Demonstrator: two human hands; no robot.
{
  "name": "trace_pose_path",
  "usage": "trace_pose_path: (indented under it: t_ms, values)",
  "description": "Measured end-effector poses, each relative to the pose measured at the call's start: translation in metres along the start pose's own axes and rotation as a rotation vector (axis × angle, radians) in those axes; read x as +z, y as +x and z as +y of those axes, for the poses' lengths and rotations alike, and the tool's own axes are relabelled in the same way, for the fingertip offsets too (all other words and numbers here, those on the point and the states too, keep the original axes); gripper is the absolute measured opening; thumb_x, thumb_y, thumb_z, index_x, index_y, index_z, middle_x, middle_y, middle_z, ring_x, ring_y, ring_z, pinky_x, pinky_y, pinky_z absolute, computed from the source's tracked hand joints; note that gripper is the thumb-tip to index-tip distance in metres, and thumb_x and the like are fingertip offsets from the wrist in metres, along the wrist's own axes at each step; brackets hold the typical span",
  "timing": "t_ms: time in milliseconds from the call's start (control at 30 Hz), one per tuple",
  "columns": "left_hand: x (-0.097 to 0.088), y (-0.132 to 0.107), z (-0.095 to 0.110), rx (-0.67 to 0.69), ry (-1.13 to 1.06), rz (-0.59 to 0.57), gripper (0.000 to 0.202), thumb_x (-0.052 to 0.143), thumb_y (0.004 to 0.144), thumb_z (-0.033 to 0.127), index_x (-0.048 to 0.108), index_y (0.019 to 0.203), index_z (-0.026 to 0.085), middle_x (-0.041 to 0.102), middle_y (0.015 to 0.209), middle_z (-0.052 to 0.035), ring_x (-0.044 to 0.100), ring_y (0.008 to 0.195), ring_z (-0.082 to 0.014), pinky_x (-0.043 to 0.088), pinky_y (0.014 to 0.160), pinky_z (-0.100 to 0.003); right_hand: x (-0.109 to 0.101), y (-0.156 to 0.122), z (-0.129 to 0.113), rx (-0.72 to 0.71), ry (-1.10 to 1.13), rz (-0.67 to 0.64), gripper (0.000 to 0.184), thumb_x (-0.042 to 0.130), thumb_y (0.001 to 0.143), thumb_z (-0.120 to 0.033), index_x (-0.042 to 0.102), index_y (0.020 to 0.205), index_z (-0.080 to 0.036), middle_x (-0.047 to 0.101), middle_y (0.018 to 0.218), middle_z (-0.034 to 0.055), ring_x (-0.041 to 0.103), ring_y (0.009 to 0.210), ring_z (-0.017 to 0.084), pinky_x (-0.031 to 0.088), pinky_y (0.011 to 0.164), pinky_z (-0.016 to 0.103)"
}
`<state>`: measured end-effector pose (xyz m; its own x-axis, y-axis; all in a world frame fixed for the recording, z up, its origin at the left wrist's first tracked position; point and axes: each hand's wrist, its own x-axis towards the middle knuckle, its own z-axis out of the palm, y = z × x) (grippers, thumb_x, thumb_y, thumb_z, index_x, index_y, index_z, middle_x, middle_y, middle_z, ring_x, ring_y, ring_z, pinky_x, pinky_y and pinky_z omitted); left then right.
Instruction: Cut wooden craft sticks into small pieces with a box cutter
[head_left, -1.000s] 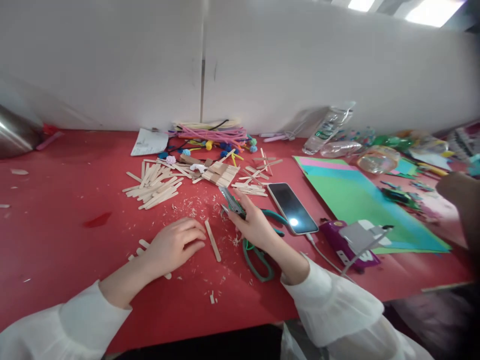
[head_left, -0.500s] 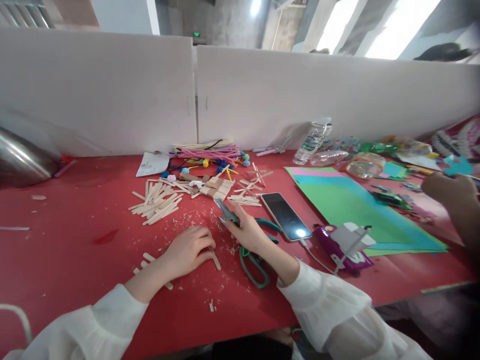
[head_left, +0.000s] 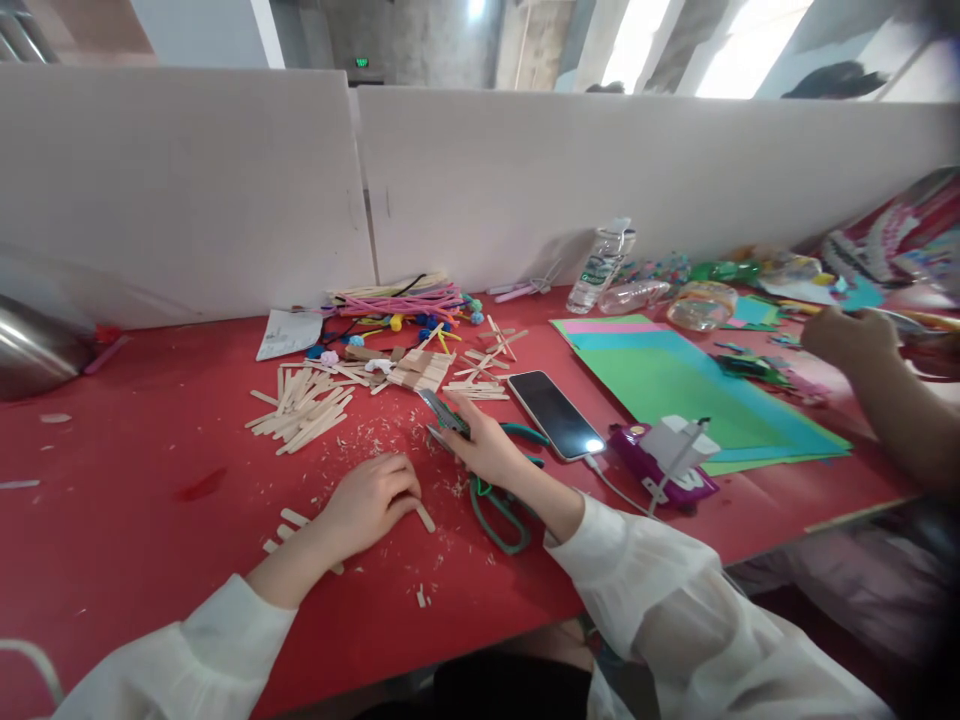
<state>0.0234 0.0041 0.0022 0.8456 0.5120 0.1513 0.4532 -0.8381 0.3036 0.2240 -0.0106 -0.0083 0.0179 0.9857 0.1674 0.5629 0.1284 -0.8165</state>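
Note:
My left hand (head_left: 375, 500) rests on the red tabletop, fingers curled down on a wooden craft stick (head_left: 425, 516) whose end pokes out to the right. My right hand (head_left: 484, 440) has its thumb and index finger along either side of a grey-bladed tool (head_left: 444, 412) that looks like a utility knife. Its grip is partly hidden. Under and beside the right wrist lie green-handled scissors (head_left: 501, 520) and a teal handle (head_left: 526, 433). Cut stick pieces (head_left: 294, 518) lie by my left wrist. A pile of craft sticks (head_left: 307, 405) spreads out beyond my left hand.
Wood shavings (head_left: 375, 428) litter the red table (head_left: 150, 560). A phone (head_left: 555, 415) on a cable lies right of my right hand, near a purple item with a white charger (head_left: 671, 445). Coloured paper sheets (head_left: 675, 390) lie beyond. Another person's hand (head_left: 851, 340) is at far right.
The view has turned slightly right, so the table items sit further left. My hands keep nearly the same places on the stick and the tool.

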Motion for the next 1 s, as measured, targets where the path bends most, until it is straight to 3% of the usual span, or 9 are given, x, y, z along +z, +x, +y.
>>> trace_pose_path:
  t_ms: [300, 533, 700, 867, 933, 1000]
  values:
    - [-0.002, -0.002, 0.006, 0.01, 0.103, -0.019, 0.012, 0.05, 0.086, 0.014, 0.056, 0.076, 0.017, 0.057, 0.083, -0.0043, 0.056, 0.079, -0.0186, 0.048, 0.073, -0.031, -0.004, -0.001, 0.002, -0.009, 0.01, 0.043, 0.049, 0.05, 0.08, -0.017, 0.039, 0.128, -0.019, 0.061, 0.075, 0.001, 0.056, 0.055, 0.015, 0.044, 0.053, 0.026]
    - [0.009, -0.007, 0.005, 0.033, 0.185, 0.029, 0.014, 0.043, 0.085, 0.012, 0.054, 0.078, 0.018, 0.056, 0.085, -0.0065, 0.055, 0.079, -0.0215, 0.048, 0.072, -0.036, -0.003, -0.002, 0.002, -0.035, 0.007, 0.034, 0.05, 0.05, 0.08, -0.016, 0.039, 0.128, -0.016, 0.064, 0.08, 0.0037, 0.058, 0.057, 0.016, 0.045, 0.055, 0.027]
    - [0.011, -0.008, 0.001, 0.011, 0.151, 0.148, 0.014, 0.039, 0.086, 0.012, 0.05, 0.08, 0.019, 0.054, 0.085, -0.006, 0.054, 0.079, -0.0215, 0.048, 0.071, -0.036, -0.005, -0.003, 0.002, -0.065, 0.029, 0.022, 0.053, 0.05, 0.08, -0.016, 0.038, 0.132, -0.016, 0.065, 0.086, 0.0065, 0.063, 0.072, 0.02, 0.048, 0.063, 0.031]
    - [-0.003, -0.006, 0.0, -0.064, 0.078, 0.323, 0.018, 0.032, 0.093, 0.019, 0.042, 0.078, 0.021, 0.049, 0.081, -0.0032, 0.053, 0.075, -0.0175, 0.048, 0.067, -0.03, -0.009, -0.007, -0.008, -0.163, 0.088, -0.055, 0.051, 0.05, 0.081, -0.017, 0.043, 0.131, -0.021, 0.061, 0.114, 0.0076, 0.057, 0.103, 0.022, 0.044, 0.086, 0.035]
    - [-0.007, -0.006, 0.0, -0.083, 0.069, 0.382, 0.019, 0.031, 0.094, 0.021, 0.041, 0.078, 0.021, 0.048, 0.082, -0.0032, 0.053, 0.076, -0.017, 0.047, 0.068, -0.029, -0.008, -0.011, -0.015, -0.199, 0.113, -0.12, 0.036, 0.05, 0.085, -0.024, 0.055, 0.121, -0.02, 0.063, 0.107, 0.0068, 0.058, 0.101, 0.021, 0.045, 0.083, 0.032]
    - [-0.007, -0.007, 0.001, -0.097, 0.078, 0.432, 0.017, 0.032, 0.094, 0.021, 0.041, 0.079, 0.021, 0.049, 0.083, -0.0037, 0.053, 0.078, -0.0175, 0.047, 0.068, -0.029, -0.006, -0.016, -0.021, -0.22, 0.134, -0.196, 0.028, 0.046, 0.089, -0.035, 0.066, 0.097, -0.018, 0.064, 0.082, 0.0043, 0.061, 0.081, 0.019, 0.047, 0.071, 0.029]
